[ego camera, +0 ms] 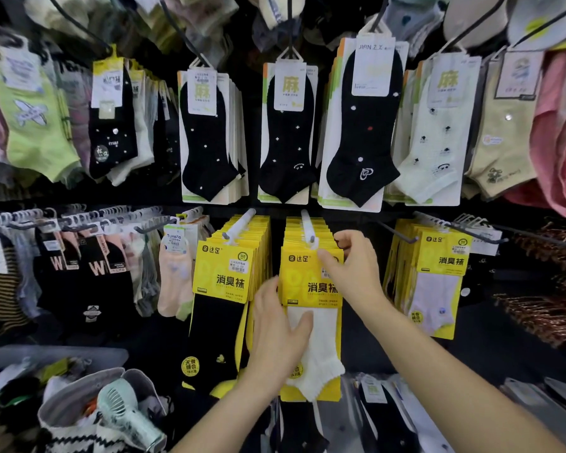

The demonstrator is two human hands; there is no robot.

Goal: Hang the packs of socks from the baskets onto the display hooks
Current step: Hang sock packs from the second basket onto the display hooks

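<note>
Yellow-carded pack of white socks [312,322]: front of its stack on the lower white display hook [307,227], centre of the rack. My left hand [276,335] lies against the pack's lower left edge, thumb across the white sock, fingers behind the card, holding it. My right hand [353,266] pinches the card's top right corner just beside the hook tip. Adjacent stack, left: same yellow card, black socks [221,308], on its own hook. Adjacent stack, right: yellow card, pale lilac socks [433,289]. Upper row: black ankle socks on white cards [286,132]. Lower left corner: basket [66,410] with loose packs and a mint green handheld fan [125,410].
</note>
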